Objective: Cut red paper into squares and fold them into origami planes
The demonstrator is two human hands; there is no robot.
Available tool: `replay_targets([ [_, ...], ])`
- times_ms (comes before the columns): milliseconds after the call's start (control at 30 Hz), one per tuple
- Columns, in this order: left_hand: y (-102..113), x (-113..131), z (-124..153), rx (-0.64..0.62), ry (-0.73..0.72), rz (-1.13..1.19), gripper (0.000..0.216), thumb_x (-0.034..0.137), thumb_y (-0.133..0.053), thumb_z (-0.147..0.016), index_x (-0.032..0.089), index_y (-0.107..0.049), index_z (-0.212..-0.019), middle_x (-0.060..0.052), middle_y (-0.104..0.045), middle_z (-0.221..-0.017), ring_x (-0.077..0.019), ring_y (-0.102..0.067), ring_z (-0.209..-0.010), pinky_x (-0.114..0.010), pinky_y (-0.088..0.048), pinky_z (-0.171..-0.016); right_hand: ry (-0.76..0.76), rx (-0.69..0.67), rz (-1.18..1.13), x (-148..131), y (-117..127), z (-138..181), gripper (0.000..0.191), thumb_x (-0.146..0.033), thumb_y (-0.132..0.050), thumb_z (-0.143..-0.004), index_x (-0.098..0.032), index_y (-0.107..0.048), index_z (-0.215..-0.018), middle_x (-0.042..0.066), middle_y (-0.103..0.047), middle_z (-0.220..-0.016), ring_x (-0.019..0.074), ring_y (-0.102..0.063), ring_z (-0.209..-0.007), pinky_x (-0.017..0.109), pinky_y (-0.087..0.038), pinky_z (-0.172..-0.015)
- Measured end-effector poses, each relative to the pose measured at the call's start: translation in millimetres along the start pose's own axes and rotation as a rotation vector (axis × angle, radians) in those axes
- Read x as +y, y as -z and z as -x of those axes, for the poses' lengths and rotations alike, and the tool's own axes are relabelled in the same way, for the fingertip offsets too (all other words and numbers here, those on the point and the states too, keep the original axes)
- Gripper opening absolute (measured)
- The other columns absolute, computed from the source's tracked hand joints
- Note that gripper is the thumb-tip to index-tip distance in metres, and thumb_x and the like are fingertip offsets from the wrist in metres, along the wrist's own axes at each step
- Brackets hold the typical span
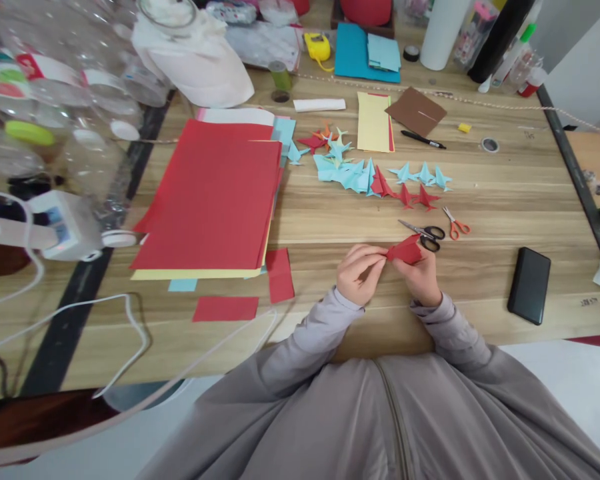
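Observation:
Between my hands is a small folded red paper, held a little above the near part of the table. My left hand pinches its left tip between thumb and fingers. On the other side, my right hand grips its lower right part, and the fingers behind it are partly hidden. Just beyond the paper lie black-handled scissors and smaller orange-handled scissors. Farther back sit folded red paper cranes and light blue cranes, with more folded pieces in a cluster to their left.
A stack of red sheets lies at the left, with red strips near it. A black phone-like slab rests at the right. Plastic bottles crowd the far left; a white cable crosses the front left.

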State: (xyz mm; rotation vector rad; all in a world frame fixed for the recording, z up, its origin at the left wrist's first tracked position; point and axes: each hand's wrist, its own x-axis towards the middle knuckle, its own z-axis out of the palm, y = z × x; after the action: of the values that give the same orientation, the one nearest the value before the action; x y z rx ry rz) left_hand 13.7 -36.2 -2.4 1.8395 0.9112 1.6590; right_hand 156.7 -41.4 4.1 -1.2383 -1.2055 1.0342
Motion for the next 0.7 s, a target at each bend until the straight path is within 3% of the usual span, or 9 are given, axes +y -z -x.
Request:
replay_targets([
  [233,-1,0,-1,0.032,0.199,0.129,0.014,0.014,-0.063,-0.083,0.019,-0.074,-0.092,-0.009,-0.072,-0.089,-0.0173,-0.066,-0.084,-0.033,-0.054,-0.077,0.042,-0.102,-0.072,-7,4,2,0.018,-0.031,-0.079,-0.067,-0.021,-0.067,-0.077,0.005,-0.070,-0.083,0.0194,-0.064,-0.079,0.036,-0.054,-0.078],
  [433,-1,1,0,0.036,0.552,0.400,0.016,0.031,-0.066,-0.083,0.018,-0.075,-0.083,-0.003,-0.069,-0.071,-0.0116,-0.063,-0.054,-0.025,-0.049,-0.053,0.060,-0.151,-0.155,-4,9,3,0.016,-0.029,-0.076,-0.070,-0.021,-0.067,-0.081,0.003,-0.068,-0.081,0.0172,-0.063,-0.071,0.033,-0.053,-0.068],
  [567,-2,3,-1,0.022,0.698,0.479,0.027,0.043,-0.072,-0.076,0.016,-0.074,-0.076,-0.001,-0.065,-0.055,-0.0124,-0.060,-0.046,-0.025,-0.049,-0.051,0.038,-0.201,-0.238,1,11,3,0.017,-0.028,-0.077,-0.070,-0.022,-0.066,-0.081,0.000,-0.065,-0.076,0.0148,-0.060,-0.066,0.029,-0.049,-0.064],
  [700,-1,2,-4,0.054,0.815,0.516,0.036,0.051,-0.074,-0.070,0.015,-0.071,-0.071,-0.001,-0.065,-0.054,-0.0117,-0.057,-0.043,-0.026,-0.048,-0.048,0.003,-0.148,-0.235,5,12,3,0.023,-0.033,-0.079,-0.066,-0.022,-0.065,-0.080,0.000,-0.065,-0.076,0.0153,-0.059,-0.065,0.030,-0.048,-0.064],
])
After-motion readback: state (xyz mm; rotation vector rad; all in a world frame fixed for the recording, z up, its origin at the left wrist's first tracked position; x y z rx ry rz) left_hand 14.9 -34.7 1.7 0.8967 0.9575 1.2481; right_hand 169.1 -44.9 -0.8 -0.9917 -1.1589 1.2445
